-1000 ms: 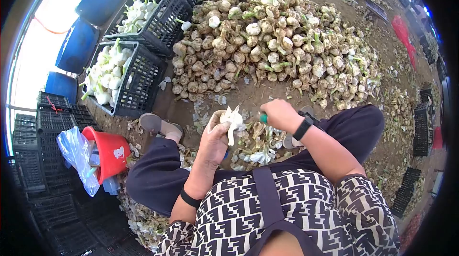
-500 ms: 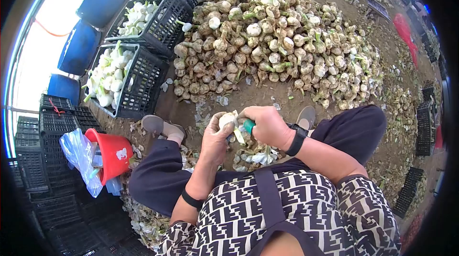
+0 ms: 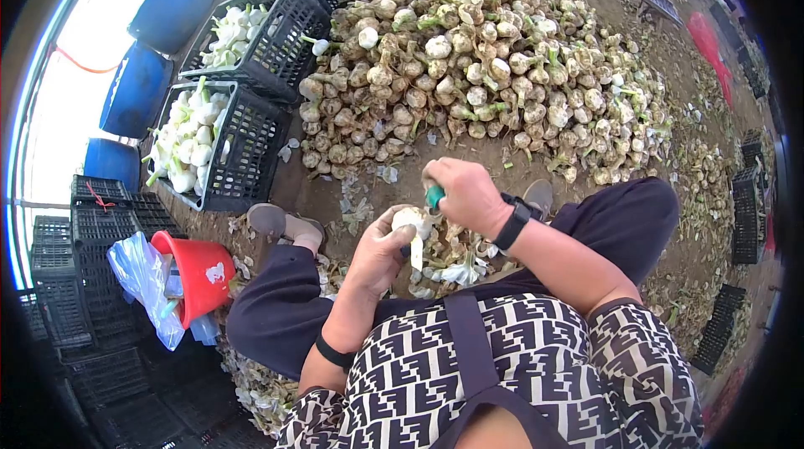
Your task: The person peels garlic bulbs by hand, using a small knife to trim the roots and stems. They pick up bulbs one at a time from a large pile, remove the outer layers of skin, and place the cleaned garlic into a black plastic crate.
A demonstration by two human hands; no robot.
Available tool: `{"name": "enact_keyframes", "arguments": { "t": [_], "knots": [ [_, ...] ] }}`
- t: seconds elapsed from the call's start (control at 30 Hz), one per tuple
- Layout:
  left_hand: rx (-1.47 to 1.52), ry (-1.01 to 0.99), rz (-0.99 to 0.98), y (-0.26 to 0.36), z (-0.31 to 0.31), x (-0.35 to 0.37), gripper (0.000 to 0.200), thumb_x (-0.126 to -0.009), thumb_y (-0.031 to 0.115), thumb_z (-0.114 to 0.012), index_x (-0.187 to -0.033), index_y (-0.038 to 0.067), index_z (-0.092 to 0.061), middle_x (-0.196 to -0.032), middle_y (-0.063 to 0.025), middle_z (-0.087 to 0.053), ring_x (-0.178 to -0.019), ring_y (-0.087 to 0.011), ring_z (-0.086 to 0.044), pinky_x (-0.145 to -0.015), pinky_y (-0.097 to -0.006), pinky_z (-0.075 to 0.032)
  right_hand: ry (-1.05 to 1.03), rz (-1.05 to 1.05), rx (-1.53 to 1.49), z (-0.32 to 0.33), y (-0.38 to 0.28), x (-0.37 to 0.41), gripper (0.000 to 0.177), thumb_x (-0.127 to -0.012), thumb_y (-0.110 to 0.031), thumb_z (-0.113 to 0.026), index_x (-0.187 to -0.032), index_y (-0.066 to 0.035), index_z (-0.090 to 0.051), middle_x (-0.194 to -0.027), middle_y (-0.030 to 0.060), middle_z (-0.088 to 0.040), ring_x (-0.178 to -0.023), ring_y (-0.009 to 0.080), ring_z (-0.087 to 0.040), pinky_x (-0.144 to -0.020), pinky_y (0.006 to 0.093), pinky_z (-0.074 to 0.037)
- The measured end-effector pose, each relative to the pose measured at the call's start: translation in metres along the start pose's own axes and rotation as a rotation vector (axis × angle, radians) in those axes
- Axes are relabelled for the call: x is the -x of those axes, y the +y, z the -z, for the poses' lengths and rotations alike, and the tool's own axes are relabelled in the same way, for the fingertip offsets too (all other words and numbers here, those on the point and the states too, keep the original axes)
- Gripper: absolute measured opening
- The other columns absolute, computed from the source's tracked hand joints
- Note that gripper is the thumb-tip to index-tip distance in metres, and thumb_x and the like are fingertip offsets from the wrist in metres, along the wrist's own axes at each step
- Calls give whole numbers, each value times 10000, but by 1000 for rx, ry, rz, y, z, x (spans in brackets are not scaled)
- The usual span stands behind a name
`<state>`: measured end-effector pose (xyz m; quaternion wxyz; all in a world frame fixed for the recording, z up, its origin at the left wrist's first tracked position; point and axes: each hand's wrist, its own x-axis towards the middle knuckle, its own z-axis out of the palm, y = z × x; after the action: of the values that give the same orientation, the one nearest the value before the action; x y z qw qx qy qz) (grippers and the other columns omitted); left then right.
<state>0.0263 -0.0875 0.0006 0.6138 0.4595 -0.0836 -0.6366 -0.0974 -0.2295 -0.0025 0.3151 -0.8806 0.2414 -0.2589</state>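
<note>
"White and papery, by the look of it: what does the left hand have?"

"One garlic bulb, gripped between thumb and curled fingers, its pale stem pointing back towards the person's body."

"And the right hand?"

"Closed around a green handle, just beside the bulb. Whatever that handle ends in is too small to make out, and I cannot tell whether it touches the garlic."

"Heavy, that bulb?"

"Light, I'd judge; one hand carries it with nothing beneath. Its body should be firm, while the outer skin is probably thin, dry and quick to tear or slip under the thumb. Pale peelings lie on the ground below the hands."

"Where's the best hold?"

"Round the widest part, I'd say, much as the left hand has it, leaving the stem and the side facing the right hand uncovered. That stem looks as if it would bend, so it seems a poorer handle. Too hard a squeeze might bruise the cloves; moderate pressure should do."

"Are the others alike?"

"Not quite. Those in the heap ahead look browner and soil-marked, so probably grittier to the touch. Bulbs in the nearest black crate on the left are whiter and may slide more easily against bare fingers."
</note>
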Motion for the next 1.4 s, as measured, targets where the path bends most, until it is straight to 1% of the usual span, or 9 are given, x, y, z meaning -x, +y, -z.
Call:
{"name": "enact_keyframes", "arguments": {
  "t": [0.2, 0.27, 0.53, 0.8, 0.93, 1.0, 1.2, 1.37, 1.4],
  "knots": [
    [21, -21, -102, 1, 5, -1, 491, -743, 171, -715, -1142, 21, -472, -1041, -62, -569, -935, -158, -562, -817, -270, -459, -288, -132, 109, 14, 4, 6, 84, -735, -56, -536, -815, -34, -553, -784, 151, -588, -742, 317, -585, -657, 392, -475],
    [-6, 3, -109, -2, 4, -2, 468, -751, 149, -707, -1139, 23, -477, -1026, -46, -573, -923, -147, -564, -791, -267, -468, -127, -288, -614, 17, -21, 10, 120, -752, -54, -555, -866, -36, -588, -812, 154, -606, -742, 314, -593, -672, 371, -485],
    [-130, 24, -61, -3, 5, -4, 402, -769, 81, -675, -1121, 6, -494, -997, -43, -583, -892, -118, -569, -768, -251, -472, -103, 106, -90, 15, -19, 16, 183, -706, -25, -570, -885, -33, -609, -817, 132, -621, -758, 304, -605, -662, 351, -493],
    [-70, -140, -137, -1, -2, -1, 482, -679, 61, -748, -1101, 38, -517, -1056, -47, -574, -941, -137, -570, -798, -260, -479, -269, -198, 177, 10, 13, 16, 167, -722, -19, -517, -888, -27, -533, -830, 166, -589, -835, 328, -580, -724, 406, -461],
    [3, -72, -179, -2, 5, -5, 485, -686, 55, -741, -1107, 48, -499, -1068, -50, -570, -967, -148, -561, -833, -278, -466, -211, -137, -296, 23, -5, 16, 271, -719, 36, -523, -985, -15, -534, -915, 203, -601, -859, 300, -598, -741, 351, -468],
    [20, -77, -147, -3, 7, -8, 455, -708, 31, -715, -1108, 49, -501, -1064, -51, -573, -959, -148, -563, -839, -287, -461, -161, -375, -849, 23, -23, 15, 291, -726, 31, -567, -1010, -30, -542, -893, 165, -607, -787, 227, -592, -724, 299, -463],
    [-343, 0, -80, -2, 4, -9, 372, -721, -1, -598, -1083, 24, -517, -968, -18, -581, -811, -67, -540, -639, -193, -442, -129, -182, -495, 3, -6, 15, 120, -724, 6, -565, -839, -20, -591, -788, 144, -610, -736, 291, -598, -646, 330, -464],
    [15, 106, 68, -11, 18, -32, 300, -733, -80, -479, -1015, 17, -510, -926, -108, -584, -826, -212, -584, -676, -295, -491, -145, -394, -165, -35, 37, 18, 103, -714, -17, -516, -807, -23, -560, -789, 192, -601, -779, 390, -566, -676, 420, -455],
    [233, -57, 36, -3, 18, -39, 359, -708, -85, -454, -1047, 25, -503, -984, -121, -576, -884, -236, -571, -784, -345, -462, -122, -403, -174, -37, 41, 17, 137, -718, -18, -516, -851, -16, -549, -779, 216, -591, -772, 406, -560, -673, 425, -451]
  ]
}}
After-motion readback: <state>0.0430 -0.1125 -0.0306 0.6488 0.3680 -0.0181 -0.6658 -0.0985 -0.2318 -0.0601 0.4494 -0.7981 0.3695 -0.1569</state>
